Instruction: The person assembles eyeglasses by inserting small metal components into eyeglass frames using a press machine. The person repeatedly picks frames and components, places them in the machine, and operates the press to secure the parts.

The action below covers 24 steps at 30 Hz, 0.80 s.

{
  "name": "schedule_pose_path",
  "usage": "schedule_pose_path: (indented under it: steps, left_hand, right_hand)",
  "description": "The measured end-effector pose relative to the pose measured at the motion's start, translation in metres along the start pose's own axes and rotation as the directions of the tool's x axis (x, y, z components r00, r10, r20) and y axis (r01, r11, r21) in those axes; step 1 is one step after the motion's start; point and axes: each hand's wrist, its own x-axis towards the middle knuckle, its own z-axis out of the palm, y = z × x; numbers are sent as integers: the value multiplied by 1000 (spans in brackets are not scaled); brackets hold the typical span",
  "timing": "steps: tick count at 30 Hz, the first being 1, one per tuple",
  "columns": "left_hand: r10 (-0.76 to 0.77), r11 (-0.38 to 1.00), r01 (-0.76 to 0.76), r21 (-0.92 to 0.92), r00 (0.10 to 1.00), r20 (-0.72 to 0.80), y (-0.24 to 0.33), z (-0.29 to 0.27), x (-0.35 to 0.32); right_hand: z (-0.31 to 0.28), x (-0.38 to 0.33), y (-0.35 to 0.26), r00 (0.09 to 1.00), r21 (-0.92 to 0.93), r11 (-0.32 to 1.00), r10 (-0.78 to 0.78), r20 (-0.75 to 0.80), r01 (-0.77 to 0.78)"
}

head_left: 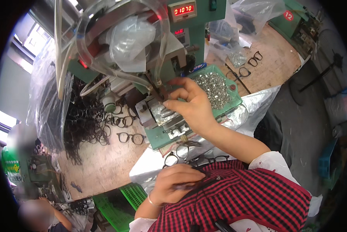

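My right hand (194,104) reaches to the working head of a green bench machine (194,46). Its thumb and forefinger are pinched together beside the metal jig (162,111); whatever is between them is too small to make out. Low in front of my apron, my left hand (173,183) is closed around a thin dark piece (186,186) that looks like part of an eyeglass frame, mostly hidden by the fingers. Between the hands, eyeglass frames (171,159) lie on silver foil (142,166). Small shiny metal parts (214,89) fill a green tray (235,101) right of the jig.
Many dark eyeglass frames (84,120) are heaped left of the machine, with a single frame (131,138) nearer me. Clear hoses (80,34) loop above. More frames (254,58) lie at the right. A green basket (115,208) stands lower left, near another person's arm (61,218).
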Motion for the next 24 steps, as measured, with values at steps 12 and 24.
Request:
schedule_pose_path:
  steps: [12,24]
  left_hand:
    - [470,516,-339,787,880,72,-44,-43,59]
    - [450,624,-308,719,893,-8,-51,-51,41]
  right_hand:
    - [-111,8,34,949,-965,226,-310,57,132]
    - [-139,28,70,869,-932,239,-477,132,272]
